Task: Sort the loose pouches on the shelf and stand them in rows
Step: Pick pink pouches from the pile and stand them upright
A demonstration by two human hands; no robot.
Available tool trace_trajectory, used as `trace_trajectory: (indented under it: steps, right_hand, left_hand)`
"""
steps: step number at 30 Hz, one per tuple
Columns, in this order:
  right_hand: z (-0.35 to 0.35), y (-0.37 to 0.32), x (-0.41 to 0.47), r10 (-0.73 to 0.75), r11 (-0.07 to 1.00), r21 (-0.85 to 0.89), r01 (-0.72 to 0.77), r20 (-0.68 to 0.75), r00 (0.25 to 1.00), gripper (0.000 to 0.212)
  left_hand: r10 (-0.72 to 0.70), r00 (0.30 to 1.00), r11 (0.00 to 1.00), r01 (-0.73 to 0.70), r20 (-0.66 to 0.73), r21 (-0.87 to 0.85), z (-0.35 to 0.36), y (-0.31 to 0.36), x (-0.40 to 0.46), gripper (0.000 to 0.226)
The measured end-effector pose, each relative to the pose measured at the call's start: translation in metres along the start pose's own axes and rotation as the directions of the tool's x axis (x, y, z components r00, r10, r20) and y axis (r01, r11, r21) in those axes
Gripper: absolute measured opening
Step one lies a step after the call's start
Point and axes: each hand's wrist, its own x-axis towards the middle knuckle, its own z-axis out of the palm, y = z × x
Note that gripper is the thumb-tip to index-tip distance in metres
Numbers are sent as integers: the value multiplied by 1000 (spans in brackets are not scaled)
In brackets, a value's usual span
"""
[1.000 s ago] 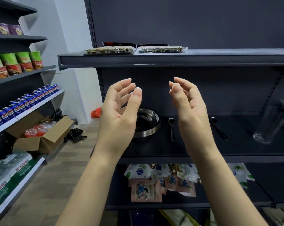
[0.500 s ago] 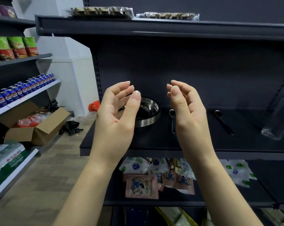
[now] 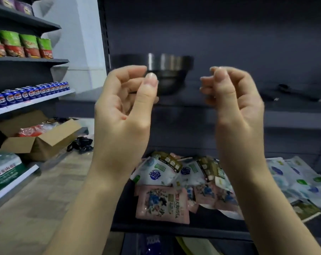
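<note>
Both hands are raised in front of the shelving unit, well above the task items and in contact with none of them. The left hand (image 3: 126,105) has its fingers curled inward with the thumb upright, and it holds nothing. The right hand (image 3: 235,100) is likewise curled and empty, though motion blur obscures its fingertips. The loose pouches (image 3: 176,183) lie in a disordered, overlapping heap on the lower shelf (image 3: 174,229), below and between the two forearms; none is standing. A pink pouch (image 3: 162,204) lies flat at the front of the heap, white pouches with blue markings lie behind it, and further white pouches (image 3: 299,179) spread to the right of the right forearm. On the middle shelf (image 3: 294,117), behind the hands, sits a metal bowl (image 3: 169,72); its contents cannot be determined from this angle. A dark utensil (image 3: 296,92) lies on the same shelf to the right. On the floor at left, an open cardboard box (image 3: 40,140) contains red packaged goods. The left-hand shelving carries a row of blue cans (image 3: 29,93) and, one level above, green-and-red packets (image 3: 21,46).
</note>
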Motion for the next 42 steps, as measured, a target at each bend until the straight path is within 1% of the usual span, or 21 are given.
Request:
trace_trajectory:
  steps: [4, 6, 13, 20, 24, 26, 31, 37, 42]
  right_hand:
    - [-5, 36, -29, -67, 997, 46, 65, 28, 997, 10]
    - [-8, 51, -45, -81, 996, 48, 79, 42, 996, 11]
    - [-20, 112, -106, -48, 997, 63, 41, 115, 992, 12]
    - [-28, 143, -127, 3, 1000, 12, -5, 127, 992, 16]
    - [-19, 149, -121, 25, 1000, 3, -26, 139, 990, 21]
    - [-12, 152, -115, 42, 999, 1, -43, 152, 987, 22]
    - [16, 169, -95, 64, 998, -6, -64, 186, 981, 11]
    - [52, 198, -74, 90, 996, -18, -88, 233, 968, 17]
    - [78, 222, -57, 83, 996, -30, -78, 259, 962, 18]
  left_hand:
    - [68, 998, 998, -68, -10, -1, -2, -44, -30, 8]
    - [81, 997, 997, -81, -17, -3, -5, -64, -47, 8]
    - [31, 998, 998, -28, -48, 64, -14, -130, -108, 12]
    - [-20, 999, 996, 23, -36, 83, -15, -163, -129, 18]
    - [-17, 999, 993, 21, -42, 113, -19, -172, -121, 18]
    - [-11, 999, 992, 17, -50, 124, -22, -176, -112, 13]
    - [-27, 998, 989, 36, -64, 141, -32, -192, -87, 11]
    - [-61, 995, 983, 75, -84, 166, -52, -225, -55, 10]
    - [-68, 996, 976, 78, -56, 205, -63, -250, -22, 10]
